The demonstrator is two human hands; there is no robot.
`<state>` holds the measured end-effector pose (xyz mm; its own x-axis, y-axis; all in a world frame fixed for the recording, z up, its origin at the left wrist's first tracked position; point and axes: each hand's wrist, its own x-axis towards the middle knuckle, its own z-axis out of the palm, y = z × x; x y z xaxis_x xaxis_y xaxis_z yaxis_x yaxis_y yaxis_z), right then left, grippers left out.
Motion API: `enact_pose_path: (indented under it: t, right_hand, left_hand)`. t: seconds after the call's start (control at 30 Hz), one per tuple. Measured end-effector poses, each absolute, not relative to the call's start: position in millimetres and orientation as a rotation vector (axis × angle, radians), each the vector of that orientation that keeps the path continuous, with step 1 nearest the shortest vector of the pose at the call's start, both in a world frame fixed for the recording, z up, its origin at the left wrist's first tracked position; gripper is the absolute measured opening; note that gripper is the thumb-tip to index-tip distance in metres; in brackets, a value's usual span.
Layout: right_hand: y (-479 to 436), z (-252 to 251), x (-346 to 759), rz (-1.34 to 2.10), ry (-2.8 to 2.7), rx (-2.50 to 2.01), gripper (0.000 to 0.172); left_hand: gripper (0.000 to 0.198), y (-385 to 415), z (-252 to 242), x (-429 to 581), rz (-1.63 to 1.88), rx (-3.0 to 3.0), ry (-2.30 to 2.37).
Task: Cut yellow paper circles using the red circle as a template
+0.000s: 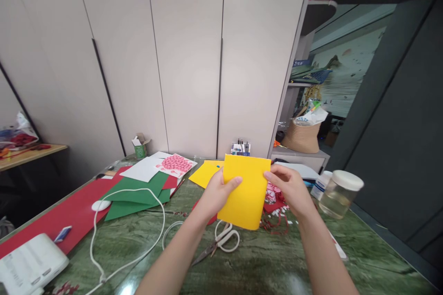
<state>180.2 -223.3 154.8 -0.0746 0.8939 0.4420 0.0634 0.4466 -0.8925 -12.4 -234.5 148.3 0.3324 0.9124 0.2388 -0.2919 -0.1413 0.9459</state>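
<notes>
A yellow sheet of paper, possibly folded, is held up above the table between my two hands. My left hand grips its left edge, with the thumb lying across the front. At the upper right edge, my right hand pinches the paper between thumb and fingers. White-handled scissors lie on the table just below the paper, blades pointing to the lower left. Another yellow sheet rests behind, partly covered by the held one. Pink and red scraps show beneath my right hand.
Green paper, red paper and a pink-dotted picture lie at left. A white cable loops near a white power block. To the right stands a lidded jar of liquid beside a white bottle.
</notes>
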Motion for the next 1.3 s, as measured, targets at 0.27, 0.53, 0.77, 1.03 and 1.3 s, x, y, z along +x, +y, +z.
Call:
enact_pose_path:
  t: [0.27,0.53,0.77,1.03,1.3]
  right_hand:
    - [-220.2,149.9,176.6,0.823,-1.473,-0.902,0.024]
    - [-221.2,153.4,175.8,0.856,-1.519,-0.954,0.021]
    - [-218.0,148.1,179.4,0.86,-1.553,-0.974,0.024]
    - [-219.2,152.1,174.0,0.874,-1.577,-0.946,0.02]
    - [-217.2,148.3,167.8,0.827,-1.54,-0.966,0.022]
  left_hand:
    - [0.034,-233.7,148.5,-13.6,1.188,1.34,0.677]
    - [0.034,-231.3,149.7,-13.7,1.204,1.325,0.715]
    - [0.035,-232.6,150.5,-14.0,1.21,1.325,0.706]
    - [0.035,-230.5,149.6,-14.7,1.241,1.347,0.729]
    - [0.037,-230.3,151.8,-16.9,1.252,1.299,0.697]
